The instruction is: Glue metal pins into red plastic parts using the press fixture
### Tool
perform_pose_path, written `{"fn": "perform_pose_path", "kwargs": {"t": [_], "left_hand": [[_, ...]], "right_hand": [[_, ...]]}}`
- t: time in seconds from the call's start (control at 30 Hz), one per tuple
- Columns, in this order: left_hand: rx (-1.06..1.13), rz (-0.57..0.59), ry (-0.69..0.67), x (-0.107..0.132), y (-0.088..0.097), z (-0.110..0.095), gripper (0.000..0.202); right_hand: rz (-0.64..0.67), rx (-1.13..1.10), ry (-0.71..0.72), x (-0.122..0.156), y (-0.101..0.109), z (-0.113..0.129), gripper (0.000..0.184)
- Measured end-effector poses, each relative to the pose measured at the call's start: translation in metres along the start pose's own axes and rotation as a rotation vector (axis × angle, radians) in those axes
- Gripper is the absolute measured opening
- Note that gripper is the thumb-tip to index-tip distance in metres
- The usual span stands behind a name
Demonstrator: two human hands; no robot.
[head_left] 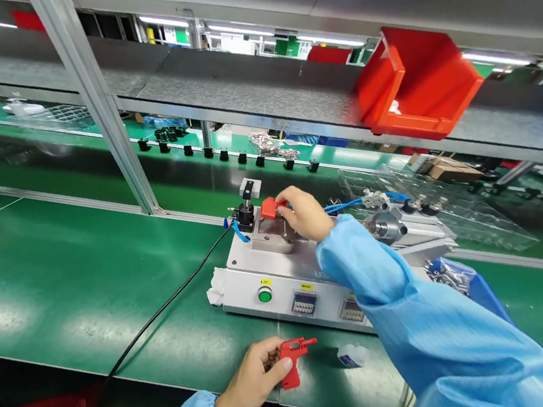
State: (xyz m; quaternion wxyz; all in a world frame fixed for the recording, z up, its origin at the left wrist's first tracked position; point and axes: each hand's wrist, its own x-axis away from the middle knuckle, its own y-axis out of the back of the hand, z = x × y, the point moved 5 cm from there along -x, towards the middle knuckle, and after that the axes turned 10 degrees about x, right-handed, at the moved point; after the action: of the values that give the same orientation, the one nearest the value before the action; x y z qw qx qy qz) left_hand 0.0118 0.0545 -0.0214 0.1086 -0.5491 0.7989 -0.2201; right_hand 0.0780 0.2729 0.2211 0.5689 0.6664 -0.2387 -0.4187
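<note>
My right hand (304, 211) reaches over a grey bench machine (280, 281) and pinches a small red plastic part (268, 208) at the metal fixture plate, next to a black vertical cylinder (246, 213). My left hand (253, 380) rests near the front edge of the green table (64, 279), closed around another red plastic part (292, 358) with a thin arm pointing right. Both arms wear light blue sleeves.
The machine has a green button (265, 294), two small displays, blue air hoses (350, 204) and a black cable (165, 304) running left. A red bin (414, 82) sits on the overhead shelf. A conveyor carries black parts (207, 151). A small white bottle (352, 355) lies near the front.
</note>
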Motion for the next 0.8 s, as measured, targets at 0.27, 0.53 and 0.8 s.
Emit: {"fn": "perform_pose_path", "kwargs": {"t": [0.27,0.53,0.8], "left_hand": [[0.146,-0.06,-0.019,0.001,0.003,0.001,0.059],[0.409,-0.155,0.058,0.003,0.014,-0.009,0.055],[0.154,-0.217,0.138,0.026,0.03,-0.051,0.05]], "right_hand": [[-0.062,-0.138,0.172,0.101,0.024,-0.017,0.012],[-0.069,-0.105,0.07,0.156,0.014,-0.036,0.022],[-0.376,-0.395,-0.428,0.264,0.026,-0.064,0.032]]}}
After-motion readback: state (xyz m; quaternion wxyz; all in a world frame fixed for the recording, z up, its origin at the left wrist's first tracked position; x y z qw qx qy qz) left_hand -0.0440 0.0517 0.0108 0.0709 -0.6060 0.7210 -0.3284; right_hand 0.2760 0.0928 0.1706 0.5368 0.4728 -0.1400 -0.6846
